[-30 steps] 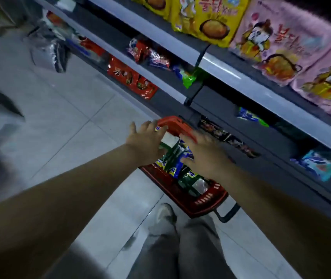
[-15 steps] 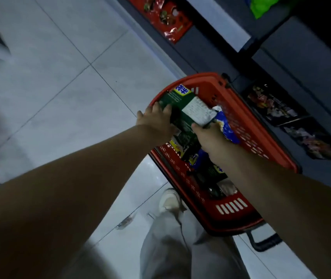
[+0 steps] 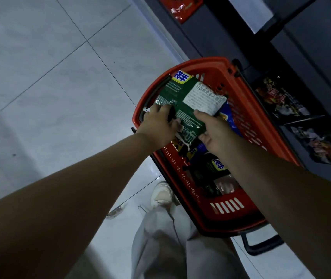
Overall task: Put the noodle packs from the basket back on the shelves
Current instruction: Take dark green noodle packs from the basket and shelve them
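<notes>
Now, vs half a sec ago, the green noodle pack (image 3: 188, 103) sits higher over the red basket (image 3: 259, 125): I read it as lifted clear, so the pick looks done and shelving is next. My left hand (image 3: 158, 125) has fingers clamped on the pack's near-left edge; right hand (image 3: 215, 131) has fingers closed on its near-right corner. More packs (image 3: 217, 168) remain inside the basket. Basket's far side is tight against the dark shelf unit (image 3: 301, 47), little room there. Basket's left: open floor tiles (image 3: 60, 97). Near end: my shoe (image 3: 161, 195), close.
</notes>
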The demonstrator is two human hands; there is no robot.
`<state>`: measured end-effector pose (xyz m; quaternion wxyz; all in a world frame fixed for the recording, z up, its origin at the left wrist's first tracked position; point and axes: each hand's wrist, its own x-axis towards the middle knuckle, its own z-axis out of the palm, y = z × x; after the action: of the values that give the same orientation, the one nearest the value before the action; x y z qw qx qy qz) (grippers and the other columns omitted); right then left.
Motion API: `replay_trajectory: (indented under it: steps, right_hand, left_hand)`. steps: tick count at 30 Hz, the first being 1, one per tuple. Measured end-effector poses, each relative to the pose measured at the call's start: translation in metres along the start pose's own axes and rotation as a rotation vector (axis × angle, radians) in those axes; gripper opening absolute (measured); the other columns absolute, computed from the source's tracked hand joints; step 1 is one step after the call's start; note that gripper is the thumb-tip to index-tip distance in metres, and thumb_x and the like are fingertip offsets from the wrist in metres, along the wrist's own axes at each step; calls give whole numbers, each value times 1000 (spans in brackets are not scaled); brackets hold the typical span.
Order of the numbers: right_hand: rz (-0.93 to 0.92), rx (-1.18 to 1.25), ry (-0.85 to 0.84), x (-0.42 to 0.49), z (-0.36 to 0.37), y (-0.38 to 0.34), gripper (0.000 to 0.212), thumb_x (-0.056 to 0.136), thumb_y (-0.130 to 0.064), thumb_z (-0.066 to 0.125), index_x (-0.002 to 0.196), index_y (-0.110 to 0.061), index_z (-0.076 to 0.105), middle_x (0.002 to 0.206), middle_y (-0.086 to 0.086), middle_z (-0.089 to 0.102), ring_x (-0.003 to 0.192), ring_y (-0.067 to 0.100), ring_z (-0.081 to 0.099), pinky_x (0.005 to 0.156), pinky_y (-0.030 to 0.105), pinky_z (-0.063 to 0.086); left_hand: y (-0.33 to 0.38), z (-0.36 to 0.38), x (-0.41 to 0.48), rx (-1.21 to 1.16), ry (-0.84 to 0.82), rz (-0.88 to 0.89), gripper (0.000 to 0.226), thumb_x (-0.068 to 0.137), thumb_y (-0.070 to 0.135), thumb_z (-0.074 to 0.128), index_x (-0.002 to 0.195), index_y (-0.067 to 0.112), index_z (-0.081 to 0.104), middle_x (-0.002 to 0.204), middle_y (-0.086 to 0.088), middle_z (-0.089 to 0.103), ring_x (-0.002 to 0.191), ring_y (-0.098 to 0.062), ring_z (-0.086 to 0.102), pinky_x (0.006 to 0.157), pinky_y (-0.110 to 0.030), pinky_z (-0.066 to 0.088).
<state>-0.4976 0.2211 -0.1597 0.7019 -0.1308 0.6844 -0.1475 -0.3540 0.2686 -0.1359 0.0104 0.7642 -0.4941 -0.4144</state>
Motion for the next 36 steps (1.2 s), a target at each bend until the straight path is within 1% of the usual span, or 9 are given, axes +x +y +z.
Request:
replay_trajectory:
  steps: [7,12,16,19,26,29,31,34,36]
  right_hand:
    - [-107,-131,-101,-45,-34,-4,40,80,-21,76,117,-19,61,116,2,69,104,18,66,86,32,54]
    - [-167,-144,-224,-108,-54,4,16,89,-10,65,103,-18,64,101,1,73,95,15,68,72,25,56]
    - [-232,-112,-242,-170,-68,20,23,91,-6,61,112,-12,62,123,13,64,108,22,64,93,39,52]
    - [-309,-16,-158,-234,-74,28,30,90,-17,64,118,-6,62,112,16,70,103,31,68,91,46,54]
    - [-579,-13,12,-402,-108,42,47,74,-44,74,113,-18,67,106,2,74,99,24,70,96,46,51]
    - [-686,44,50,-471,-131,43,27,83,-38,70,103,-20,69,103,2,74,98,24,70,97,47,51]
    - [-746,64,117,-515,-148,41,31,79,-41,70,102,-20,70,102,2,74,97,25,70,96,49,51]
    - [-848,96,208,-576,-176,38,33,77,-45,70,97,-19,70,100,2,75,96,26,70,95,51,51]
    - [-916,102,286,-615,-200,38,46,66,-55,69,97,-21,70,101,0,74,99,25,68,96,51,50]
  left_hand:
    - [7,-22,-21,-430,110,-159,69,81,59,44,138,21,43,129,-10,57,113,-31,59,96,-49,49]
    - [16,-29,-54,-559,-8,-245,50,99,44,41,142,18,42,133,-6,57,115,-26,58,101,-37,45]
    - [33,-50,-118,-664,-35,-220,34,99,36,43,124,18,55,113,-5,66,95,-22,65,84,-32,50]
    - [51,-74,-182,-675,-16,-158,22,96,28,45,114,20,56,102,-3,68,85,-19,67,68,-30,54]
    - [108,-135,-338,-683,20,115,8,95,24,54,92,18,56,68,6,60,42,-4,58,35,-10,35]
    - [142,-154,-395,-677,26,238,12,94,28,58,96,16,57,77,3,62,54,-9,59,35,-11,36]
    - [168,-164,-427,-684,24,300,14,92,30,60,96,17,58,84,2,66,62,-8,63,41,-15,44]
    - [211,-173,-469,-666,16,435,33,80,43,68,99,17,62,96,-1,70,82,-16,69,72,-30,57]
    - [241,-176,-499,-641,2,520,53,76,50,68,113,14,59,107,-5,68,92,-28,68,67,-31,57]
